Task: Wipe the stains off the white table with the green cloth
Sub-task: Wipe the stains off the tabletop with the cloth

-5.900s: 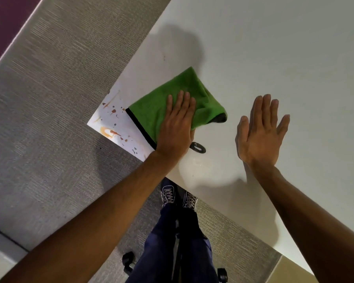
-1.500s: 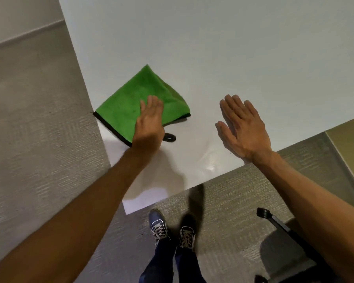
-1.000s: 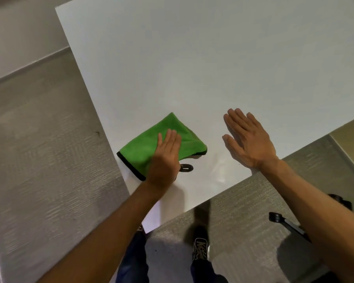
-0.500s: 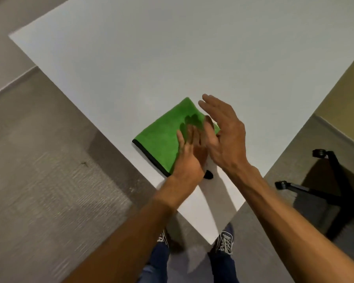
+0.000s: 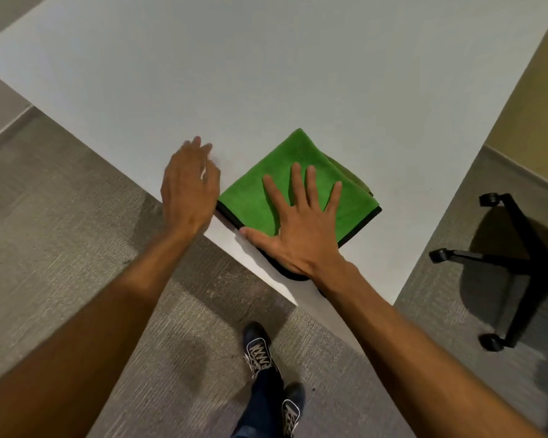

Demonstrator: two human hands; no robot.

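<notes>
Now looking straight down from head height at the near corner of the white table (image 5: 266, 74). Showing the green cloth (image 5: 301, 150) lying folded flat on the table close to that corner, with black trim along its two near edges. Resting the right hand (image 5: 301, 229) flat on the cloth: palm down, fingers (image 5: 309, 184) straight and spread apart, thumb stretching out left along the trimmed edge, heel of the hand covering the cloth's nearest corner. Holding the left hand (image 5: 189, 188) just beside the cloth's left corner, over the table's left edge, its fingers relaxed and close together, gripping nothing. Blurring slightly at the left fingertips, so not showing clearly whether touching the tabletop or hovering above it. Standing on grey carpet (image 5: 60, 216) in dark shoes (image 5: 260, 349) and blue trousers (image 5: 263, 393), just below the table corner. Showing the black wheeled base of an office chair (image 5: 519, 257) on the carpet to the right of the table.
</notes>
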